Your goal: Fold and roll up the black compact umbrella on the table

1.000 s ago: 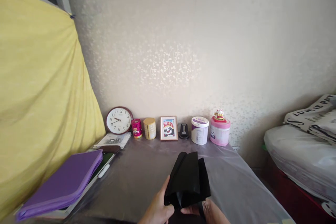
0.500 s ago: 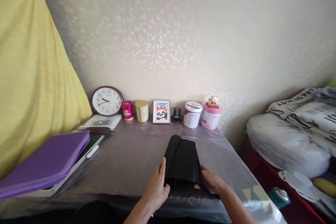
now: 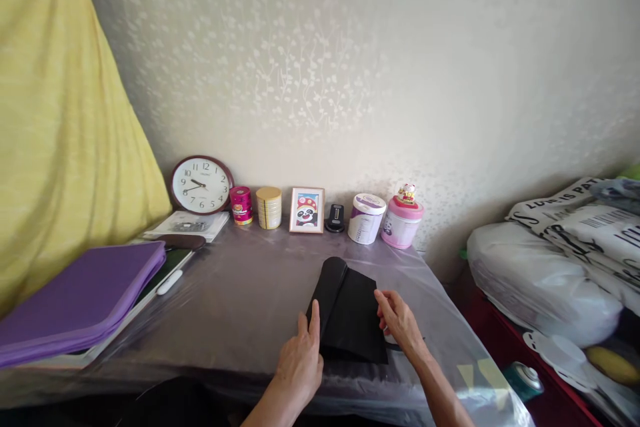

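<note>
A black, flat folded item with a thick rolled left edge lies at the front of the table, tilted slightly. Its exact kind does not show. My left hand grips its lower left side, index finger pointing up along the roll and the other fingers partly hidden. At its right edge, my right hand has thumb and index finger pinched together near the upper corner. Beneath that hand a small pale and dark edge shows, too hidden to make out.
Along the wall stand a clock, a pink tin, a yellow-lidded can, a panda picture frame and two tubs. A purple folder lies at the left. Bagged bedding is beyond the table's right edge.
My right hand has moved up from the lower right side to the upper right edge. The black item now lies flatter and wider. My left hand keeps its place.
</note>
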`<state>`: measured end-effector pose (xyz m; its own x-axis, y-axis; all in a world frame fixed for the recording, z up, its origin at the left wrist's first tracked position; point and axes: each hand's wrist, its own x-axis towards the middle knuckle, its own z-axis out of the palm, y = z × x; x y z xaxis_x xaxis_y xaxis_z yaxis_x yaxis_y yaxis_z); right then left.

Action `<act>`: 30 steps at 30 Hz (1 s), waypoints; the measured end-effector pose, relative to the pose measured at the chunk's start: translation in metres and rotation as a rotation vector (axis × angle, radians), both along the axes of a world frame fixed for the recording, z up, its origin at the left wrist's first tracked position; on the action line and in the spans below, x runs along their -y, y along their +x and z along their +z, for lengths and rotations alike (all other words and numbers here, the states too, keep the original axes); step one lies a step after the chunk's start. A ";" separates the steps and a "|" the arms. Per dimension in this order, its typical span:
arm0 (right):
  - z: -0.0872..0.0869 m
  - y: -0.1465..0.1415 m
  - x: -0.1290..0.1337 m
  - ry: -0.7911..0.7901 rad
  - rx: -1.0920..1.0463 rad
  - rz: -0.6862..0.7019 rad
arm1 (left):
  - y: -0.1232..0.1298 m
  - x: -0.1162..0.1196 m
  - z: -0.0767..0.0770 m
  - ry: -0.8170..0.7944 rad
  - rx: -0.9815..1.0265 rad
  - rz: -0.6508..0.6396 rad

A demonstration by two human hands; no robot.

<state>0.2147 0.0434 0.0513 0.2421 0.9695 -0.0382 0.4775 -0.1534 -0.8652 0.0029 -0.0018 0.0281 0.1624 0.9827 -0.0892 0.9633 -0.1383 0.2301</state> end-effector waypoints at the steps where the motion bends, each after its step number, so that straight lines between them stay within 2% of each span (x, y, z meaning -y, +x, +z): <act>1: -0.001 0.002 -0.001 0.018 0.030 -0.032 | 0.000 0.000 0.000 0.000 0.003 -0.005; 3: -0.003 0.006 -0.004 0.029 0.083 -0.055 | -0.001 0.000 0.000 0.002 0.008 -0.011; 8: -0.013 0.010 -0.013 -0.035 0.110 0.013 | -0.001 0.000 0.000 0.015 0.005 -0.009; 13: -0.008 0.007 -0.015 -0.036 0.104 0.029 | -0.002 0.001 0.001 0.022 0.011 -0.021; 17: 0.000 -0.001 -0.015 -0.044 -0.022 0.052 | -0.002 0.001 0.005 0.001 0.017 -0.008; 22: 0.010 -0.018 -0.025 -0.007 -0.301 0.116 | -0.002 0.002 0.009 -0.017 0.024 0.000; 27: 0.027 -0.049 -0.045 0.052 -0.456 0.179 | -0.001 0.001 0.006 0.000 0.040 0.020; 30: 0.030 -0.071 -0.058 0.058 -0.486 0.177 | -0.001 0.000 0.005 -0.003 0.041 0.032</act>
